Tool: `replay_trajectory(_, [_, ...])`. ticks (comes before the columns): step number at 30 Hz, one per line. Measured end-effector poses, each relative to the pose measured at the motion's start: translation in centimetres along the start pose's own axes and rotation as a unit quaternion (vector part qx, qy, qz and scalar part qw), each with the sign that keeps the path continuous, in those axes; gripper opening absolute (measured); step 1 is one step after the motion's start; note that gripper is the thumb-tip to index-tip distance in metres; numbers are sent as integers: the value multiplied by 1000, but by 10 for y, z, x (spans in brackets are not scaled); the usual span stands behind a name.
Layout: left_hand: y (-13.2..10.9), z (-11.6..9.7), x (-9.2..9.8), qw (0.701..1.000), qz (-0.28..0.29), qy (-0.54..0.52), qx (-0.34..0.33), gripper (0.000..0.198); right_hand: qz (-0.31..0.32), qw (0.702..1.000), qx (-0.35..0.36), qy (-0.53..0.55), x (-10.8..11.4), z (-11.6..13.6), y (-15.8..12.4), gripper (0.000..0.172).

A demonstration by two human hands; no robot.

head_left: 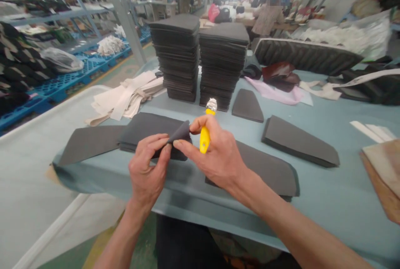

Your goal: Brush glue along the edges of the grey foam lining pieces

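Observation:
Between thumb and fingers, my left hand (148, 169) pinches the folded-up edge of a dark grey sheet (180, 132). This sheet is the top one of a low stack of dark grey pieces (150, 125) in front of me. My right hand (220, 152) holds a yellow-handled brush (205, 138), its pale, metallic-looking head pointing up and away. The right thumb and forefinger also touch the turned-up sheet. More dark grey pieces (265, 169) lie partly hidden under my right forearm. A single dark grey piece (92, 143) sticks out to the left of the stack.
Two tall stacks of dark grey pieces (176, 56) (221, 61) stand behind my hands on the blue-green covered table (328, 194). Pale fabric strips (128, 96) lie back left. Right are a smaller pile (300, 140) and a short piece (248, 104). A person (268, 15) is further back.

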State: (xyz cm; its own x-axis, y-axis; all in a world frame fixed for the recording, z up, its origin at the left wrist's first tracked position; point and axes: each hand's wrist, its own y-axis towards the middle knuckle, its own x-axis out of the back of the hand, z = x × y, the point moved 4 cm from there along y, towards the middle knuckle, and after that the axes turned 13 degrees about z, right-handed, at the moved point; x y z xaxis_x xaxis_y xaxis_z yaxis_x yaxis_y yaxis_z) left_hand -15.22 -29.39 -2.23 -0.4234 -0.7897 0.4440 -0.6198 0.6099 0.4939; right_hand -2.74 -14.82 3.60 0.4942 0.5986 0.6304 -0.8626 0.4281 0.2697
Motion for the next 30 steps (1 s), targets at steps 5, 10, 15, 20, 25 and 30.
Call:
replay_trajectory(5, [-28, -6, 5, 988, -82, -91, 95, 26, 2, 999, 38, 14, -21, 6, 21, 6])
replay_trajectory(10, [-68, -24, -11, 893, -50, -356, 271, 61, -24, 994, 101, 26, -16, 22, 25, 5])
replay_trajectory(15, [-54, -19, -42, 747, -20, -566, 347, 73, -69, 993, 97, -10, 9, 38, 6, 10])
replay_trajectory(20, [-36, 11, -34, 684, -95, -602, 400, 47, -86, 995, 52, -9, 44, 25, -22, 14])
replay_trajectory(25, [-30, 13, -34, 664, 26, -598, 448, 53, -68, 997, 5, -21, 64, -6, -33, 15])
replay_trajectory(30, [-18, 17, -43, 707, 97, -533, 455, 31, -26, 999, -3, -39, 65, -12, -29, 12])
